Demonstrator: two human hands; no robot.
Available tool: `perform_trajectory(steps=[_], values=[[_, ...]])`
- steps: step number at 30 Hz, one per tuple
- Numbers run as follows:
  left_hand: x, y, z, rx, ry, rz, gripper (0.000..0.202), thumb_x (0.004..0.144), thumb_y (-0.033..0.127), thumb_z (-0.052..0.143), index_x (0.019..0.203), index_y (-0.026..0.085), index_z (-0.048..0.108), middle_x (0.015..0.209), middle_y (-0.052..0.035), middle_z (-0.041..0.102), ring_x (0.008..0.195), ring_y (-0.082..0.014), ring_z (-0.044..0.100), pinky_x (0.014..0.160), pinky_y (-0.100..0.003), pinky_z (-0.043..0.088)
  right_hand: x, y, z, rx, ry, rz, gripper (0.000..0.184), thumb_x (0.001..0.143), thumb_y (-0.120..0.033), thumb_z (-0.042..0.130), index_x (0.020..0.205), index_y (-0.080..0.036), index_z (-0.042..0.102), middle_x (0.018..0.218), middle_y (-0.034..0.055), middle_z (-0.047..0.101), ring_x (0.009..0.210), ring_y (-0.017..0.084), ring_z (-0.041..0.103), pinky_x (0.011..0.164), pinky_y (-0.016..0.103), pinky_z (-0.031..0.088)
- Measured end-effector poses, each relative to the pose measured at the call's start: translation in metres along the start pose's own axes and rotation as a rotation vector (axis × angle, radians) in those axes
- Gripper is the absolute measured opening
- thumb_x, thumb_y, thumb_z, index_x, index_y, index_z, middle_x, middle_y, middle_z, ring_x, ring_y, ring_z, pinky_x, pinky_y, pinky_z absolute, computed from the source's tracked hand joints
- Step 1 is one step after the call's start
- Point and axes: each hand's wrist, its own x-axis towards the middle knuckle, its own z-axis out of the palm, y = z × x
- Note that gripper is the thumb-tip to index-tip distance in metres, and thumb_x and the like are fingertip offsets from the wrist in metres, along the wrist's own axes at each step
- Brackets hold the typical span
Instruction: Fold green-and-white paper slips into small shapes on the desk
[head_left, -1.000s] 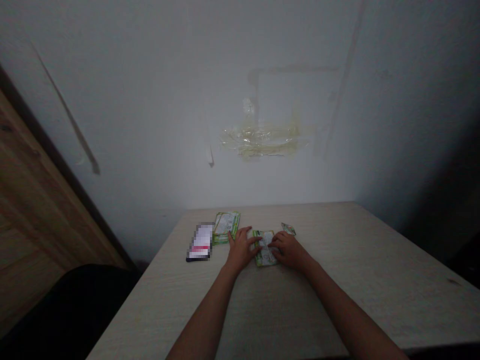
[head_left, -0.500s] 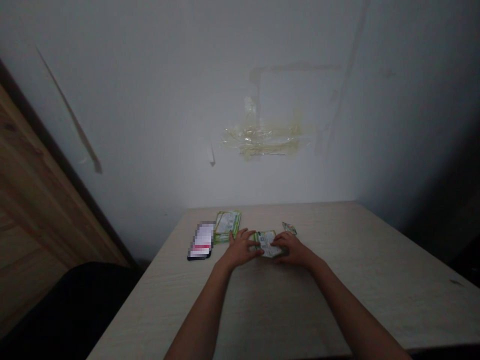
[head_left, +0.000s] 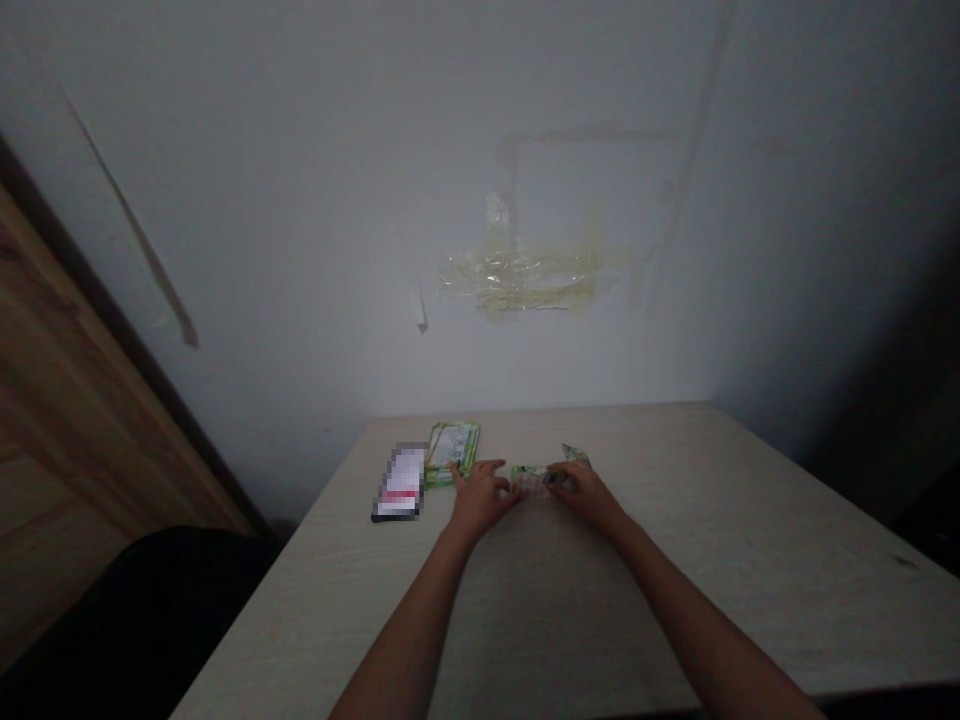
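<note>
Both my hands rest on the pale wooden table [head_left: 675, 560] and meet on a small green and white packet [head_left: 531, 479], which looks folded into a narrow strip. My left hand [head_left: 478, 497] pinches its left end with thumb and fingers. My right hand [head_left: 585, 492] pinches its right end. A second green and white packet [head_left: 451, 450] lies flat just beyond my left hand. A small torn green scrap [head_left: 576, 455] lies behind my right hand.
A phone [head_left: 401, 483] with a lit screen lies left of the flat packet. The table stands against a white wall with old tape residue [head_left: 521, 280]. A wooden panel [head_left: 67, 400] rises at the left; something dark [head_left: 127, 620] sits low at the left.
The packet between my hands lay flat and wide a second ago; it now shows as a narrow strip, its near part folded up and away. Both hands shifted slightly toward the wall.
</note>
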Motion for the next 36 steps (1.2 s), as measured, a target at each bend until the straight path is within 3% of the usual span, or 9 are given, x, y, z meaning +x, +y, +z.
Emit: perform_trajectory(steps=[7, 11, 14, 17, 20, 22, 28, 36], values=[[0.001, 0.007, 0.009, 0.002, 0.097, -0.079, 0.020, 0.081, 0.046, 0.063, 0.075, 0.029, 0.072, 0.127, 0.0010, 0.062, 0.123, -0.0283, 0.048, 0.109, -0.071, -0.005, 0.001, -0.001, 0.007, -0.083, 0.062, 0.060, 0.055, 0.080, -0.026, 0.063, 0.131, -0.016, 0.048, 0.087, 0.0069, 0.065, 0.095, 0.026, 0.060, 0.095, 0.047, 0.044], [0.001, 0.006, 0.012, 0.032, 0.124, -0.117, 0.020, 0.079, 0.046, 0.064, 0.081, 0.026, 0.069, 0.129, -0.0023, 0.058, 0.123, -0.0286, 0.048, 0.109, -0.070, 0.000, 0.000, -0.003, 0.010, -0.131, 0.083, 0.062, 0.063, 0.076, -0.023, 0.065, 0.135, -0.016, 0.043, 0.094, 0.0090, 0.063, 0.098, 0.028, 0.057, 0.098, 0.049, 0.042], [0.000, 0.006, 0.013, 0.066, 0.145, -0.125, 0.029, 0.078, 0.045, 0.065, 0.103, 0.029, 0.066, 0.133, -0.0047, 0.055, 0.126, -0.0297, 0.045, 0.109, -0.071, 0.003, 0.000, -0.004, 0.009, -0.171, 0.095, 0.006, 0.058, 0.074, -0.023, 0.067, 0.128, -0.016, 0.050, 0.107, 0.0124, 0.060, 0.108, 0.030, 0.053, 0.102, 0.051, 0.039], [0.000, 0.005, 0.012, 0.082, 0.105, -0.065, 0.040, 0.080, 0.042, 0.063, 0.120, 0.040, 0.058, 0.143, -0.0002, 0.048, 0.136, -0.0322, 0.032, 0.108, -0.072, 0.000, 0.001, -0.007, 0.006, -0.155, 0.032, -0.080, 0.035, 0.075, -0.019, 0.064, 0.110, -0.019, 0.062, 0.113, 0.0113, 0.060, 0.111, 0.027, 0.052, 0.101, 0.047, 0.040], [-0.001, 0.004, 0.012, 0.080, 0.022, 0.003, 0.035, 0.084, 0.039, 0.058, 0.117, 0.049, 0.059, 0.145, 0.0081, 0.046, 0.142, -0.0338, 0.020, 0.105, -0.075, -0.008, 0.001, -0.010, 0.002, -0.070, -0.116, -0.166, 0.016, 0.080, -0.016, 0.059, 0.092, -0.020, 0.068, 0.108, 0.0084, 0.065, 0.103, 0.021, 0.058, 0.095, 0.039, 0.045], [-0.002, 0.003, 0.012, 0.064, -0.024, 0.015, 0.031, 0.087, 0.036, 0.053, 0.114, 0.051, 0.061, 0.140, 0.0098, 0.052, 0.142, -0.0333, 0.020, 0.102, -0.077, -0.013, 0.001, -0.013, 0.000, -0.040, -0.169, -0.174, 0.014, 0.081, -0.018, 0.060, 0.091, -0.020, 0.070, 0.104, 0.0079, 0.067, 0.098, 0.020, 0.061, 0.092, 0.036, 0.046], [-0.004, 0.007, 0.015, 0.038, -0.029, -0.009, 0.027, 0.087, 0.049, 0.052, 0.110, 0.046, 0.065, 0.132, 0.0062, 0.060, 0.138, -0.0325, 0.029, 0.101, -0.076, -0.016, 0.001, -0.017, -0.002, -0.048, -0.163, -0.163, 0.016, 0.081, -0.021, 0.065, 0.095, -0.020, 0.071, 0.104, 0.0079, 0.070, 0.098, 0.021, 0.062, 0.092, 0.036, 0.046], [-0.005, 0.009, 0.014, 0.053, -0.003, 0.000, 0.025, 0.085, 0.050, 0.055, 0.105, 0.041, 0.068, 0.128, 0.0032, 0.062, 0.134, -0.0328, 0.035, 0.103, -0.075, -0.012, 0.002, -0.017, -0.003, -0.153, -0.189, -0.231, 0.013, 0.084, -0.024, 0.063, 0.091, -0.022, 0.073, 0.095, 0.0059, 0.073, 0.093, 0.020, 0.065, 0.088, 0.034, 0.046]])
